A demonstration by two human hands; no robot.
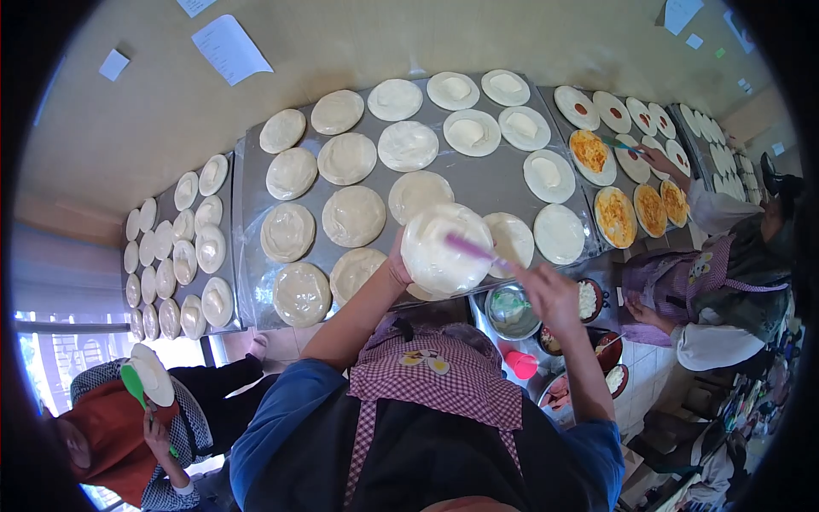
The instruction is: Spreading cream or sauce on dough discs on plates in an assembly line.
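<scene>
On my left hand [398, 261] rests a round, flat dough base [441, 262], pale and glossy, raised above the table. My right hand [549, 296] grips the handle of a purple spatula [470, 246], blurred, with its head over the middle of that base. More dough rounds lie in rows on the grey table [473, 182] before me. Those at left, such as one dough round [353, 216], have a wet sheen. Toward the right, several carry a white dollop, like the round [548, 176] near the right edge. My left fingers are mostly hidden under the base.
By my right elbow stand a metal bowl [512, 313], a red cup [521, 363] and a bowl of white crumbly food [588, 299]. A co-worker's hand [658, 159] spreads orange topping at right. At left, another person holds a green spatula [133, 384] and a dough round.
</scene>
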